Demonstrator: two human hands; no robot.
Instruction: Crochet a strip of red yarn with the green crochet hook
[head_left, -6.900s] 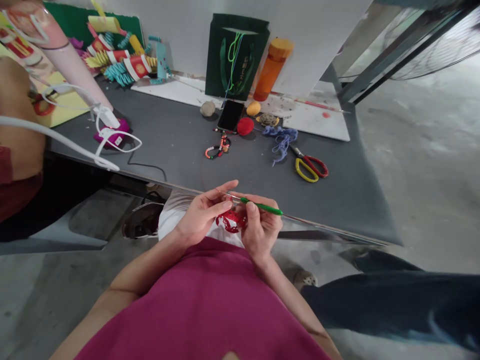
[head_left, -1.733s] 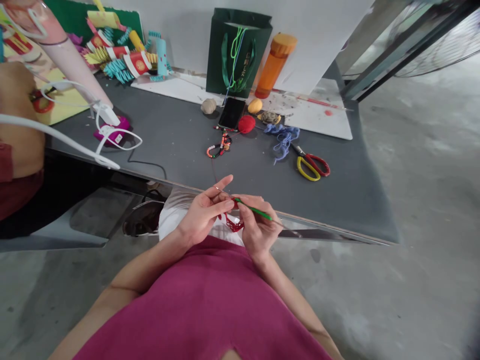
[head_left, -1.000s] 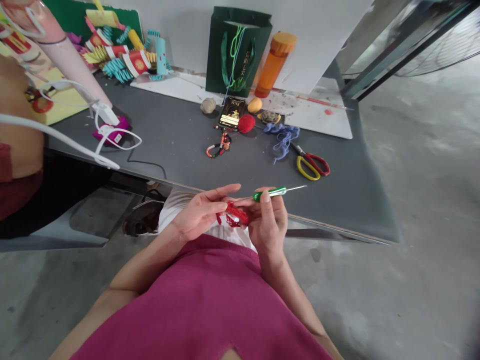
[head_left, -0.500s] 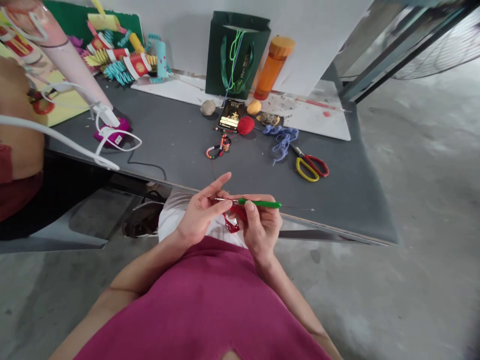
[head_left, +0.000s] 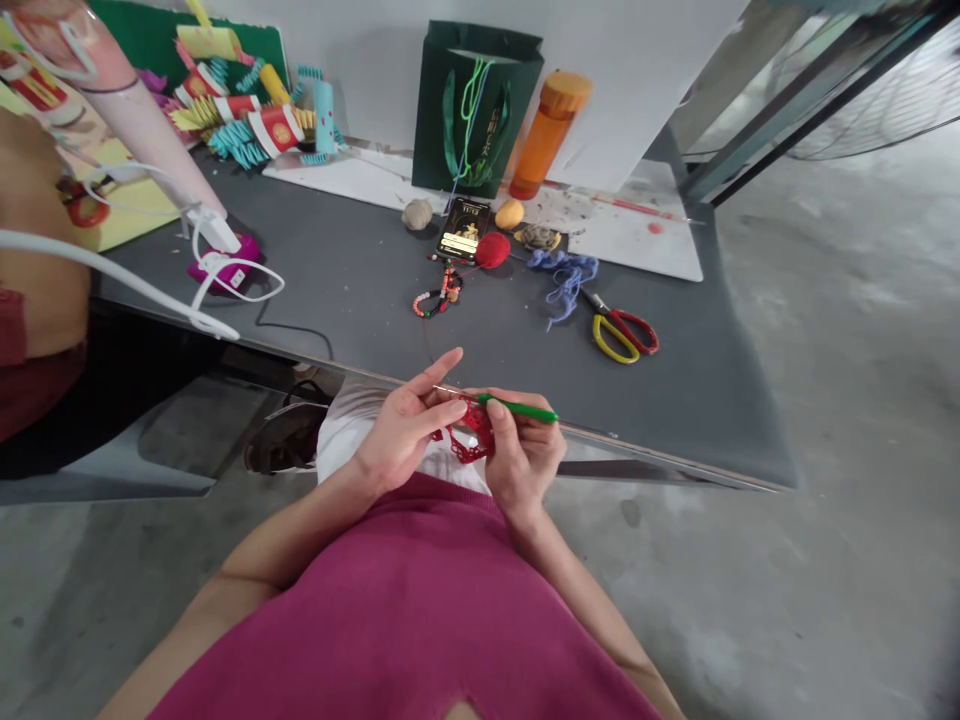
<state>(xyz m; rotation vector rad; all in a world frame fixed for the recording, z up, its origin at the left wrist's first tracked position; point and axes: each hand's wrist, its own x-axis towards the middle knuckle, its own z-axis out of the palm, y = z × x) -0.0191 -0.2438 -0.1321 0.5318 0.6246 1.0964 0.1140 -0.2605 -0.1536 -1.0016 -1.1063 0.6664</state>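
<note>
My right hand (head_left: 523, 450) pinches the green handle of a crochet hook (head_left: 519, 408), whose thin metal shaft points left towards my other hand. My left hand (head_left: 406, 425) holds a small red crocheted piece (head_left: 472, 432) between its fingers, with the index finger raised. A fine red thread runs from that hand across the grey table (head_left: 360, 330) to a red yarn ball (head_left: 492, 250). The hook's tip sits by the left fingers, and I cannot see it clearly.
Near the ball lie a lit phone (head_left: 463, 228), a beaded bracelet (head_left: 433, 298), blue yarn (head_left: 564, 278) and yellow-and-red scissors (head_left: 624, 335). A green paper bag (head_left: 472, 110) and an orange bottle (head_left: 549, 135) stand behind. A person's torso (head_left: 37, 230) is at far left.
The hook has swung from pointing right back to pointing left, towards the red piece. My left index finger is raised higher. The phone screen, dark in the earliest frames, is now lit.
</note>
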